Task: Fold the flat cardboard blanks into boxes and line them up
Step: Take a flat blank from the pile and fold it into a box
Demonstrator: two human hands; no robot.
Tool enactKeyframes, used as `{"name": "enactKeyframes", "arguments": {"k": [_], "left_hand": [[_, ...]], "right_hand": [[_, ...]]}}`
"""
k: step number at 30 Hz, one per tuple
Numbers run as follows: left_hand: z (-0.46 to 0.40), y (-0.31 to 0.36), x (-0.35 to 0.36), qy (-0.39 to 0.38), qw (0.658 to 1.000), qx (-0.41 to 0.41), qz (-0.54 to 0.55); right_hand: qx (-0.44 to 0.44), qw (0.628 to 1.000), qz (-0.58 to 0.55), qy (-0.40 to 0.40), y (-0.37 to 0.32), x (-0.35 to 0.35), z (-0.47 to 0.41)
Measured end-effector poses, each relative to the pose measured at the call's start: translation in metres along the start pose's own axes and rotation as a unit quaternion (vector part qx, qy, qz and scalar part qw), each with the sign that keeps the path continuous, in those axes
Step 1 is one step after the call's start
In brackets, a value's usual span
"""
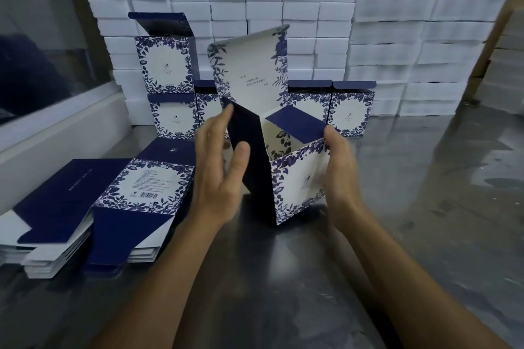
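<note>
A half-folded blue-and-white floral box (295, 178) stands upright on the steel table, its tall lid flap (249, 65) raised behind. My left hand (224, 167) holds the dark blue side flap, thumb in front and fingers behind it. My right hand (338, 167) grips the box's right wall near its top corner. Two piles of flat blanks (136, 207) lie at the left. Several finished boxes (351, 110) stand in a row behind, with one more (164, 65) stacked on top at the left.
A wall of white foam blocks (397, 37) fills the back. A white ledge (56, 133) runs along the left side. Bare reflective steel tabletop (425, 207) spreads to the right and front.
</note>
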State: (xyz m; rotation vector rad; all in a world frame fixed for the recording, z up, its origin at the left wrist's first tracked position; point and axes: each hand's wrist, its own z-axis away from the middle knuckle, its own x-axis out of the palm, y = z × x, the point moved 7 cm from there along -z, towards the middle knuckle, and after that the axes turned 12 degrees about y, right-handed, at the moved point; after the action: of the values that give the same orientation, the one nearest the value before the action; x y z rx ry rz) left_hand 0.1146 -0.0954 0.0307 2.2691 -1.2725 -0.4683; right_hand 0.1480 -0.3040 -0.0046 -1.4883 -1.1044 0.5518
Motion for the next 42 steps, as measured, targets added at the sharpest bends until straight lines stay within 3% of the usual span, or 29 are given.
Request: {"name": "enactKeyframes", "arguments": {"k": [9, 11, 14, 18, 19, 23, 27, 34, 38, 42], "left_hand": [[-0.009, -0.019, -0.01, 0.051, 0.994, -0.092, 0.016], [-0.007, -0.02, -0.011, 0.091, 0.987, -0.121, 0.046], [-0.005, -0.04, -0.021, 0.174, 0.953, -0.243, 0.052], [0.012, -0.063, -0.004, 0.075, 0.871, -0.473, 0.113], [0.014, -0.061, 0.001, 0.059, 0.865, -0.481, 0.132], [0.007, -0.052, -0.002, 0.064, 0.904, -0.412, 0.097], [0.005, -0.052, -0.008, 0.08, 0.917, -0.387, 0.055], [0.009, -0.038, 0.002, 0.055, 0.913, -0.383, 0.128], [0.009, -0.032, 0.003, 0.021, 0.937, -0.341, 0.073], [0.01, -0.036, 0.001, 0.031, 0.932, -0.358, 0.041]], "right_hand": [[-0.084, 0.994, 0.001, -0.069, -0.02, 0.01, 0.018], [-0.1, 0.993, -0.001, -0.059, -0.023, 0.009, 0.019], [-0.134, 0.99, 0.01, -0.03, -0.027, 0.005, 0.02], [-0.166, 0.984, 0.043, -0.036, -0.029, 0.006, 0.025], [-0.167, 0.984, 0.046, -0.038, -0.028, 0.006, 0.025], [-0.159, 0.984, 0.072, -0.041, -0.027, 0.008, 0.024], [-0.139, 0.983, 0.104, -0.054, -0.023, 0.014, 0.026], [-0.111, 0.989, 0.095, -0.018, -0.02, 0.012, 0.026], [-0.103, 0.99, 0.092, -0.002, -0.019, 0.01, 0.025], [-0.106, 0.99, 0.095, -0.002, -0.019, 0.01, 0.025]]}}
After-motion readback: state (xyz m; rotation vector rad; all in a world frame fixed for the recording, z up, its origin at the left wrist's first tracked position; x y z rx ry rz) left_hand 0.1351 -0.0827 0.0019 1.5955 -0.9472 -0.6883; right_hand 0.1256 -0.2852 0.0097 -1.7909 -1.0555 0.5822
